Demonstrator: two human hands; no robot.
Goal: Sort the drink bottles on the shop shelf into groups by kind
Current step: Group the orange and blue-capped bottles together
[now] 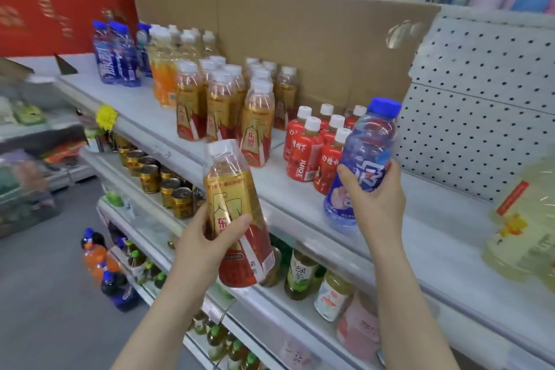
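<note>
Gold-and-red bottle (237, 210) tilted in front of the white shelf (420, 228), left hand (207, 240) curled around its middle. Blue-capped blue bottle (365, 153) gripped upright in the right hand (377, 198), low over the shelf front, just beside red juice bottles (312, 156). Behind: grouped gold bottles (225, 99), orange bottles (163, 75), more blue bottles (117, 57) far left.

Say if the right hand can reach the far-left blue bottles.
Probably not: the right hand grips a blue-capped bottle, and the blue bottles stand beyond the gold bottles and the left hand.
</note>
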